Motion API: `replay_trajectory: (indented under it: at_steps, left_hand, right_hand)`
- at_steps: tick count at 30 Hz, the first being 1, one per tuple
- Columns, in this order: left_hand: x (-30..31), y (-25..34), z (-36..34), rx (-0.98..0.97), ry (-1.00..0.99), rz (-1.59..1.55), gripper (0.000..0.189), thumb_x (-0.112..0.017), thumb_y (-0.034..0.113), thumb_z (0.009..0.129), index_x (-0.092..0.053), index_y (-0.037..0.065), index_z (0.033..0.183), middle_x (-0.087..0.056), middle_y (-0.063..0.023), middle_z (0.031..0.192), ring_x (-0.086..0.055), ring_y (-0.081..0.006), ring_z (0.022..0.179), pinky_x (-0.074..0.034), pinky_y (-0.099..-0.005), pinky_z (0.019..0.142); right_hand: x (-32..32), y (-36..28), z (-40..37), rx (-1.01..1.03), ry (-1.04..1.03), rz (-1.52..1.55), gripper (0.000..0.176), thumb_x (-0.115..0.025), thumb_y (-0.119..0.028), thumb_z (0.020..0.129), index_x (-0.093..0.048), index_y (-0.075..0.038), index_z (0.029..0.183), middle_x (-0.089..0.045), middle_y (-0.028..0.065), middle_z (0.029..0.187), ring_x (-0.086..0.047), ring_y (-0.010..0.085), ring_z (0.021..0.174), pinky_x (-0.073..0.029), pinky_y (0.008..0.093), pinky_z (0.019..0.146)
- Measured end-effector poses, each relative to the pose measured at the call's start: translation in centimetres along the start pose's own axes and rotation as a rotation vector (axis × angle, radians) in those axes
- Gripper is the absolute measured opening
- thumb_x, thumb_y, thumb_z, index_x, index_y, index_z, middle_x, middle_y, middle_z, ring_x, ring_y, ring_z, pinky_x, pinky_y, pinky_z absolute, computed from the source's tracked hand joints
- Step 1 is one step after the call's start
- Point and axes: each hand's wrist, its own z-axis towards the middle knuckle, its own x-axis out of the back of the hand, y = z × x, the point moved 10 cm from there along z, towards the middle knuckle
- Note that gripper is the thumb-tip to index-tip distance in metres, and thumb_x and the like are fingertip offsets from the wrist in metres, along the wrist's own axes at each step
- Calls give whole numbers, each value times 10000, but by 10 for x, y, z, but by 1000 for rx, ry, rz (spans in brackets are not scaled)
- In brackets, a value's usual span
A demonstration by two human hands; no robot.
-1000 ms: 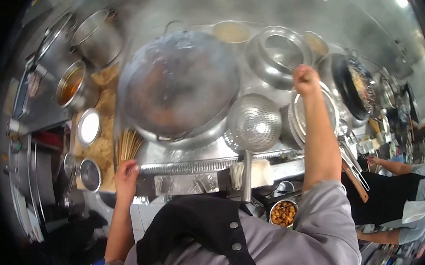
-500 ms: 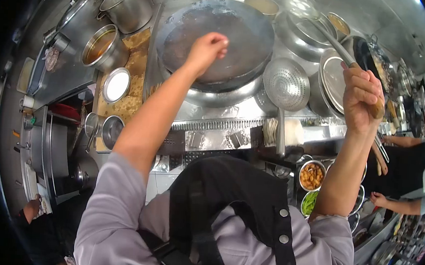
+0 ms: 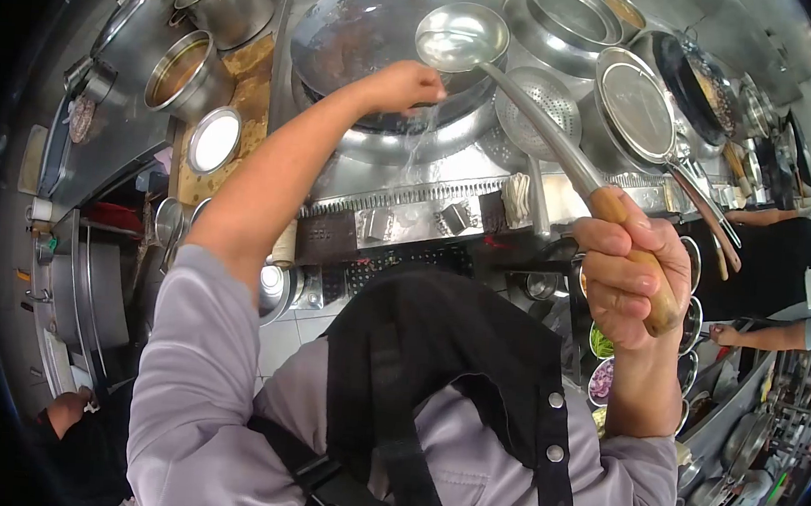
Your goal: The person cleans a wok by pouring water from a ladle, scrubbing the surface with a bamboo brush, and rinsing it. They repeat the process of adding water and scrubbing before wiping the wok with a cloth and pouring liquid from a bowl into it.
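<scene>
A long ladle (image 3: pixel 553 139) with a steel bowl and wooden handle is held in my right hand (image 3: pixel 632 274), fingers wrapped round the wood. Its bowl hangs over the right side of a large dark wok (image 3: pixel 359 38). My left hand (image 3: pixel 400 89) is closed at the wok's near rim, just below the ladle bowl. Whatever its curled fingers hold, if anything, I cannot tell. Beneath that hand, a thin splash of water (image 3: pixel 420 146) shows against the steel stove front. Right of the wok lies a perforated skimmer (image 3: pixel 550 94), partly crossed by the ladle's shaft.
Fine-mesh strainers (image 3: pixel 636 109) rest on a pot at the right. Left of the wok stand a pot of brown liquid (image 3: pixel 181 77) and a white-topped round container (image 3: pixel 215 140). Bowls of green and purple cut vegetables (image 3: pixel 601 379) sit below my right arm. Co-workers' arms (image 3: pixel 776 337) show at far right.
The ladle has swung down and left, its bowl now over the wok. My right hand has come lower and closer to me. My left hand has moved from over the wok to its near rim.
</scene>
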Motion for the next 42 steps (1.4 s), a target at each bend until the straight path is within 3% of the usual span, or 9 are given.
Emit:
replay_trajectory:
  at_steps: [13, 20, 26, 28, 30, 34, 36, 39, 42]
  left_hand:
    - [19, 18, -105, -498, 653, 441, 242, -598, 228, 966, -703, 35, 1067, -683, -156, 960, -644, -365, 896, -518, -433, 803]
    - [-18, -168, -282, 637, 530, 542, 553, -769, 327, 813, -596, 15, 1236, -556, -294, 1239, -577, -453, 1085, -479, -523, 919]
    - [-48, -218, -304, 750, 503, 390, 587, -717, 176, 834, -461, 24, 1340, -574, -261, 1226, -616, -418, 1059, -512, -482, 928]
    - [-61, -231, -304, 569, 675, -735, 508, -646, 88, 854, -450, 48, 1321, -621, -178, 1099, -673, -326, 904, -575, -413, 772]
    - [-49, -141, -301, 436, 821, -1109, 369, -527, 73, 915, -420, 77, 1269, -590, -119, 931, -669, -234, 730, -586, -362, 590]
    - [-42, 3, -242, -75, 553, -1206, 634, -520, 200, 998, -189, 54, 1520, -576, -272, 1280, -674, -336, 1026, -581, -415, 863]
    - [-40, 71, -214, -257, 344, -826, 545, -518, 266, 1033, -344, 24, 1489, -547, -199, 1366, -558, -280, 1237, -434, -396, 1060]
    - [-12, 95, -184, -415, 483, -187, 455, -612, 230, 974, -545, -20, 1348, -563, -184, 1323, -556, -330, 1215, -424, -396, 1049]
    - [4, 67, -140, -374, 738, 142, 421, -644, 227, 940, -590, -3, 1288, -592, -182, 1258, -566, -351, 1161, -449, -419, 1011]
  right_hand:
    - [26, -36, 20, 455, 315, -1428, 743, -570, 38, 863, -237, -50, 1522, -560, 62, 792, -517, 104, 525, -437, 232, 444]
    - [187, -73, -78, 671, 689, -1653, 807, -587, 59, 874, -232, -106, 1580, -615, 84, 1013, -577, 139, 744, -500, 251, 684]
    - [301, -53, -95, 436, 949, -1936, 813, -644, 23, 815, -328, -103, 1554, -666, 156, 995, -641, 255, 848, -514, 332, 770]
    - [307, -56, -87, 370, 861, -2281, 795, -694, 4, 790, -392, -92, 1520, -640, 147, 913, -623, 294, 816, -507, 343, 735]
    - [210, -41, -60, 869, 597, -2733, 739, -741, -30, 778, -466, -68, 1463, -614, 152, 928, -606, 293, 832, -493, 344, 747]
    - [120, 21, 43, 204, 140, -1367, 712, -697, -301, 941, -361, -68, 1524, -560, 182, 1343, -558, 252, 1231, -449, 380, 1041]
    - [94, 70, 79, 41, -101, -821, 922, -684, -475, 916, -158, -100, 1574, -614, 168, 1135, -643, 260, 1031, -543, 386, 881]
    - [56, 45, 92, 281, 29, -819, 666, -658, -296, 935, -274, -107, 1446, -609, 173, 952, -663, 283, 690, -587, 405, 570]
    - [13, -17, 103, 577, -11, -1047, 957, -713, -171, 829, -84, -189, 1551, -563, 181, 1064, -663, 299, 850, -619, 418, 667]
